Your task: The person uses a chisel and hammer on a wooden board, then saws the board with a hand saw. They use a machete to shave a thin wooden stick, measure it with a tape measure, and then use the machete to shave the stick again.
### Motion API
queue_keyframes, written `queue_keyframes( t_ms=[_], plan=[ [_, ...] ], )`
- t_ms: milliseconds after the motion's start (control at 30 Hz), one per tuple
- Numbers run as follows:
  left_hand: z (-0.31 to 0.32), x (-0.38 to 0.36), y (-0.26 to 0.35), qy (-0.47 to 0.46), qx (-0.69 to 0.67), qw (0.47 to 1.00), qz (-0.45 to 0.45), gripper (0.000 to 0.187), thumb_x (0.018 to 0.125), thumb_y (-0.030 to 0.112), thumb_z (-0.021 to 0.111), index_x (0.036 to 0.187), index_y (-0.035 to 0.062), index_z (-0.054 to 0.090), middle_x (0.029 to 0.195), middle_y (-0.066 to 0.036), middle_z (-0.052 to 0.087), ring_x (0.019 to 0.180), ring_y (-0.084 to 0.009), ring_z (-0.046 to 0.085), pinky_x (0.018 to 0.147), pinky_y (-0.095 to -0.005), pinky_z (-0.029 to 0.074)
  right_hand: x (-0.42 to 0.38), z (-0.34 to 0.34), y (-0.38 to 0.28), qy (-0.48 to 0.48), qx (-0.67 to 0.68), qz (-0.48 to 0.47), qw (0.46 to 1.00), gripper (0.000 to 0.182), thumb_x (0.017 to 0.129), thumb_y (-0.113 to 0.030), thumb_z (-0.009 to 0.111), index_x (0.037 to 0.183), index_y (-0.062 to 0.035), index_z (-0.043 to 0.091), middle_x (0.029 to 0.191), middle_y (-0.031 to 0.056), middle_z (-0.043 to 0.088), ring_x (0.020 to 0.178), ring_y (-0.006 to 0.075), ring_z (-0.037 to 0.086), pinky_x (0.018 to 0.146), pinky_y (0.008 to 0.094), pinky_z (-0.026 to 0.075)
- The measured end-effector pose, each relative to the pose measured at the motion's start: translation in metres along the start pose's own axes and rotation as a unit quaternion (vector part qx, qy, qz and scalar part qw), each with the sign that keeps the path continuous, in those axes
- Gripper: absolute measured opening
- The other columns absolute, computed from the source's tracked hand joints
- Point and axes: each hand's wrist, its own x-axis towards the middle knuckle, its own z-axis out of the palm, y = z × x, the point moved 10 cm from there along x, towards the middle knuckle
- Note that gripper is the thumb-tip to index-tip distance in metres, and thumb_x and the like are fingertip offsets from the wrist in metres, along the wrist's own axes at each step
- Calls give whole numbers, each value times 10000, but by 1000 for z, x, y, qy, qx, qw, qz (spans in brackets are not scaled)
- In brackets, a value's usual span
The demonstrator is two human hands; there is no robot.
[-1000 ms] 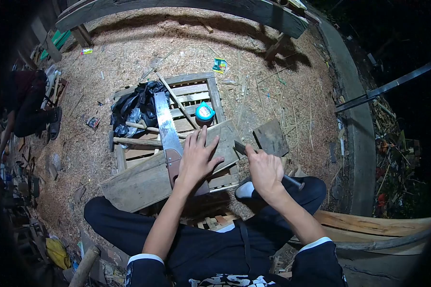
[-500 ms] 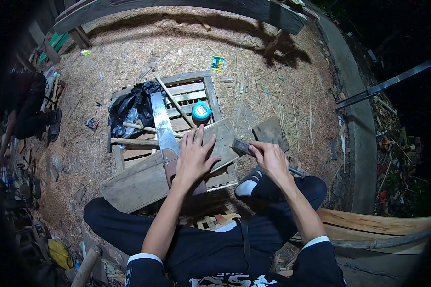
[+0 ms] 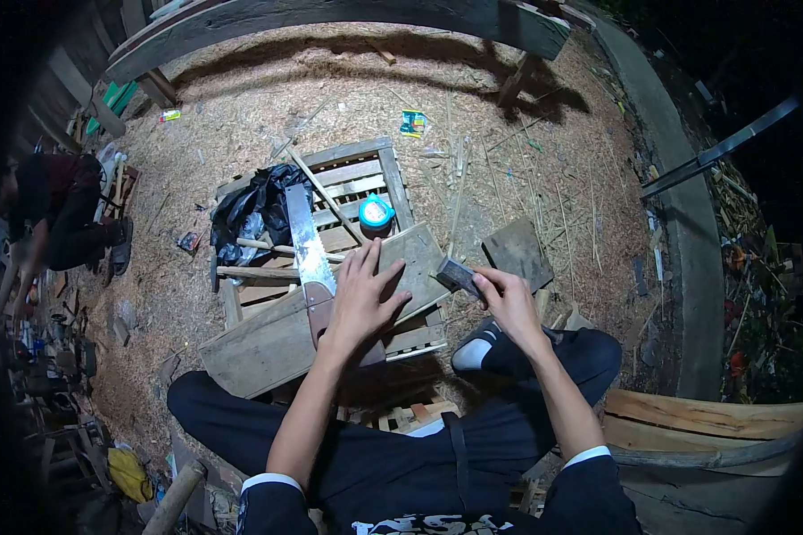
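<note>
A grey board lies aslant, its ends toward 8 and 2 o'clock, over a slatted wooden frame. The left hand rests palm down on it, fingers fanned wide and gripping nothing; its wrist side covers part of the brown handle of a saw, whose blade points toward 11 o'clock. The right hand, at 3 o'clock from the board's middle, is closed, thumb and fingers pinching a dark block. The block's far end sits at the board's right edge; whether they touch, I cannot tell.

Taking the board's middle as the clock's centre, a blue tape measure stands on the frame at 1 o'clock, and a black plastic bag lies at 11. A square wooden slab lies on the ground between 2 and 3. Farther off, a green packet lies at 1, another person is at about 10, and a long beam spans 12.
</note>
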Motion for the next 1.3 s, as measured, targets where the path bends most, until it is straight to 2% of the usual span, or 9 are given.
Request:
queue_keyframes(
  t_ms=[133, 200, 500, 800, 867, 1000, 1067, 1133, 1300],
  plan=[
    [-1, 6, 14, -11, -23, 1000, 10, 477, 883, 331, 809, 1304, 124, 726, 1469, -188, 575, 1384, -384, 493, 1176, -532, 362, 2, -2, 2, 29, 24, -2, 999, 328, 1053, -265, 658, 1231, -7, 755, 897, 208, 775, 673, 207, 744, 683, 364, 562],
    [1, 14, 23, 2, -50, 999, 1, 450, 861, 289, 827, 1268, 119, 739, 1295, -145, 641, 1264, -358, 549, 1092, -501, 436, 10, 1, 12, 59, 82, -17, 995, 348, 1060, -271, 657, 1251, 7, 743, 880, 162, 779, 676, 172, 736, 662, 342, 556],
    [16, 29, 31, 60, -79, 995, -15, 181, 843, 166, 844, 998, 79, 815, 1014, -90, 683, 982, -308, 643, 854, -428, 521, 21, 26, 37, 52, 157, -26, 986, 376, 1066, -288, 657, 1252, 30, 735, 866, 157, 779, 693, 162, 736, 678, 328, 562],
    [16, 21, 64, 80, 32, 996, 13, 165, 884, 81, 766, 1013, 18, 685, 992, -121, 673, 925, -349, 627, 784, -438, 513, 11, 8, 38, 68, 183, -32, 980, 381, 1062, -300, 659, 1257, 19, 736, 863, 179, 785, 751, 190, 773, 703, 333, 571],
    [15, 21, 47, 80, -55, 993, -62, 172, 917, 142, 761, 984, 12, 670, 952, -121, 645, 941, -342, 617, 802, -479, 493, 10, 5, 36, 71, 180, -34, 980, 382, 1063, -299, 660, 1260, 20, 734, 863, 172, 785, 749, 181, 769, 700, 328, 569],
    [9, 41, 48, 80, -226, 969, -51, 283, 902, 192, 801, 1120, 35, 712, 1028, -137, 672, 1003, -349, 611, 885, -452, 498, 4, -15, 28, 93, 198, -41, 975, 392, 1063, -300, 668, 1274, 25, 727, 859, 145, 780, 740, 151, 749, 689, 314, 561],
    [-6, 46, 61, 125, -225, 966, -15, 352, 883, 216, 820, 1194, 77, 735, 1081, -133, 687, 1071, -333, 594, 942, -440, 478, 4, -19, 35, 96, 180, -27, 979, 408, 1062, -306, 675, 1281, 35, 722, 857, 131, 773, 735, 140, 735, 684, 306, 557],
    [-4, 44, 49, 107, -84, 990, -28, 357, 870, 215, 824, 1203, 113, 747, 1100, -101, 694, 1112, -312, 577, 954, -438, 455, 4, -29, 40, 135, 197, -25, 971, 421, 1062, -311, 674, 1280, 46, 721, 859, 133, 774, 737, 143, 736, 680, 307, 554],
    [12, 16, 36, 76, -41, 994, -60, 151, 866, 201, 807, 974, 95, 809, 1016, -67, 723, 965, -280, 621, 822, -417, 441, 5, -26, 40, 140, 175, -21, 974, 399, 1070, -267, 674, 1276, 73, 713, 953, 92, 765, 743, 114, 698, 693, 281, 555]
  ],
)
